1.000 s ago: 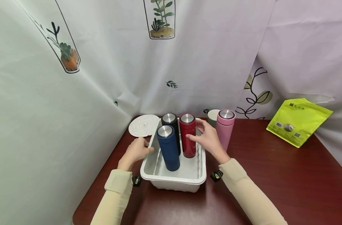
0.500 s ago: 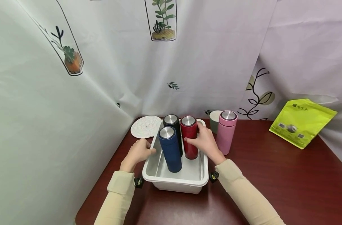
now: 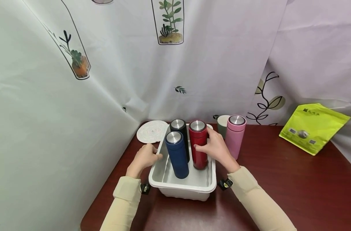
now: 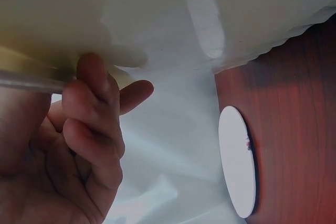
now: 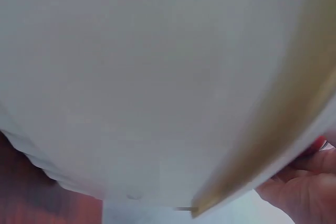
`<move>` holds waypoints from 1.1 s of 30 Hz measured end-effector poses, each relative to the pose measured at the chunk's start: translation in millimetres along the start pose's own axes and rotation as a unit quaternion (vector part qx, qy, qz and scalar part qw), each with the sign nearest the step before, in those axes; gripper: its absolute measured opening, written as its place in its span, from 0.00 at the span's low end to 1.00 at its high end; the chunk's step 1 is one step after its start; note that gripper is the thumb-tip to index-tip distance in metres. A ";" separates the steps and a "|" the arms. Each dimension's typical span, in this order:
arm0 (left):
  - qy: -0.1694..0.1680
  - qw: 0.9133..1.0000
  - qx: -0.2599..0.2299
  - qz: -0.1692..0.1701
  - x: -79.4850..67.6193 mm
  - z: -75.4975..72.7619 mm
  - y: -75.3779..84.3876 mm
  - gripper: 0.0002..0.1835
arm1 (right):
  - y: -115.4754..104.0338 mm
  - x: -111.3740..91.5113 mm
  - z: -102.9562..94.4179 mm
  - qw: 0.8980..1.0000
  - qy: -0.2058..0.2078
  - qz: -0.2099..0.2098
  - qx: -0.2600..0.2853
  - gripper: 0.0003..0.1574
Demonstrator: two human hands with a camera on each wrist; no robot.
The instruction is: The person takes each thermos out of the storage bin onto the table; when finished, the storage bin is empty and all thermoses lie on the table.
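Note:
In the head view, my right hand [image 3: 218, 148] holds a red thermos [image 3: 199, 144], thumb at its front and fingers round its right side. The thermos stands in a white plastic tub [image 3: 182, 186]. A blue thermos [image 3: 176, 157] stands in front on the left in the tub, partly hiding a black thermos [image 3: 179, 124] behind it. My left hand [image 3: 145, 157] grips the tub's left rim; in the left wrist view its fingers [image 4: 92, 111] curl under that rim. In the right wrist view the tub's outer wall [image 5: 147, 87] hides most of the right hand [image 5: 310, 182].
A pink thermos [image 3: 235, 138] stands right of the tub, a green cup [image 3: 222, 123] just behind it. At the back left lies a round woven mat [image 3: 150, 131]. A yellow-green pouch [image 3: 312, 128] leans at the back right. Patterned cloth [image 3: 221, 64] hangs behind the dark red table [image 3: 279, 179].
The right hand has closed in round the red thermos, which has shifted slightly toward the near side of the tub. The left hand stays on the rim. The head view has drifted a little.

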State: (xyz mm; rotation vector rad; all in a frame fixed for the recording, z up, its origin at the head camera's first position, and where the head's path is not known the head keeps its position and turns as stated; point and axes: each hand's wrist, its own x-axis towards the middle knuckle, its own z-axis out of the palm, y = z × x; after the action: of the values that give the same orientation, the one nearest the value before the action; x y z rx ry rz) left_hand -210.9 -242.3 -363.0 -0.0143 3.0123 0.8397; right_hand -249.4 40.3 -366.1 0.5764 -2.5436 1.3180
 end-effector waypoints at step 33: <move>0.001 1.000 0.007 0.021 2.5 -2.8 -2.2 0.24 | -54.9 -33.4 -62.2 0.993 0.072 -0.079 0.051 0.41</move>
State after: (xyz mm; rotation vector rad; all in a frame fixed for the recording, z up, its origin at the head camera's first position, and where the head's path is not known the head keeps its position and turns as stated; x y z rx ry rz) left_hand -213.4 -245.7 -361.7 0.0474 3.0304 0.8218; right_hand -194.4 70.7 -302.3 0.6625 -2.2774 1.3854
